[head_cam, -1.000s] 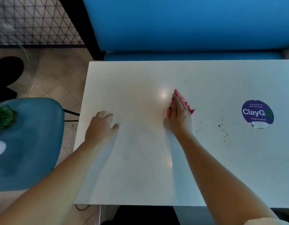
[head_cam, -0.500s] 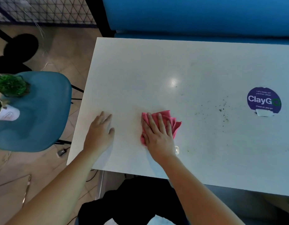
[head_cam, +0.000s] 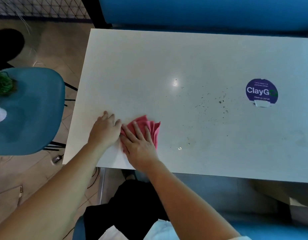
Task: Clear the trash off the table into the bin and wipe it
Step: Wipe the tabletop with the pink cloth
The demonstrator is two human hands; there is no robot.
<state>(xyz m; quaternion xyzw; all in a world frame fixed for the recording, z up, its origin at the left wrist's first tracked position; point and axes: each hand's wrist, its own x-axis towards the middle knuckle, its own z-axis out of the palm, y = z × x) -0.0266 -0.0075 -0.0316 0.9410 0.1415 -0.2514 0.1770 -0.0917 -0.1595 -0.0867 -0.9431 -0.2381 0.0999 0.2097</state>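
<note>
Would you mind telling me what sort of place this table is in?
Probably a cafeteria or fast-food dining area: a white table bears a round ClayGo sticker, with a blue bench behind it and a blue plastic chair beside it.

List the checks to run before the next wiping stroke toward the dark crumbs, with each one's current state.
1. Right hand flat on the pink cloth: ok.
2. Left hand resting on the table left of the cloth, out of a rightward stroke: ok.
3. Dark crumbs wiped up: not ok, scattered right of the cloth.
4. Purple sticker intact: not ok, torn at its lower edge.
5. Bin within reach: cannot tell, none in view.
</note>
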